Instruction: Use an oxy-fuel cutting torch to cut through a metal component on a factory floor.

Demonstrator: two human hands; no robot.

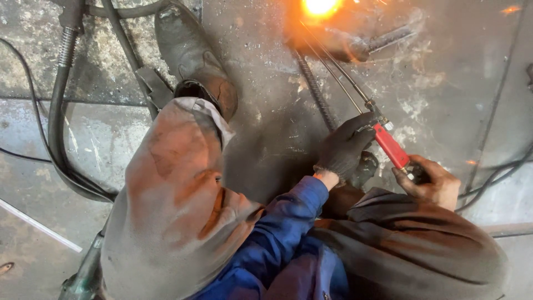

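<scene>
The left grip [345,149], covered by a dark knitted work glove, is curled around the forward metal end of a cutting torch with a red handle and thin twin metal tubes [390,144], its fingers pressed together on the fitting where the tubes meet the handle. The right grip [428,180], bare and soiled, is closed around the rear end of the same red handle, just behind and below the left grip; the two grips sit near each other with the red section showing between them. From the left grip the thin tubes run up and away to a bright orange-yellow flame [320,6] at the top edge of the view, well apart from both grips. Beneath the tubes, and just ahead of the left grip, a dark ribbed steel bar [314,90] lies on the grey scorched steel floor plate [455,89]; a second short ribbed bar [388,38] lies near the flame, to the right of it. A blue sleeve [283,222] leads to the left grip and a brown dusty sleeve [411,233] to the right grip. To the left of the left grip are a bent knee in dusty grey-orange trousers [166,194] and a worn dark leather boot [194,55]. Further left, thick black rubber hoses [55,128] loop over the floor. Thin black cables [499,175] trail right of the right grip.
</scene>
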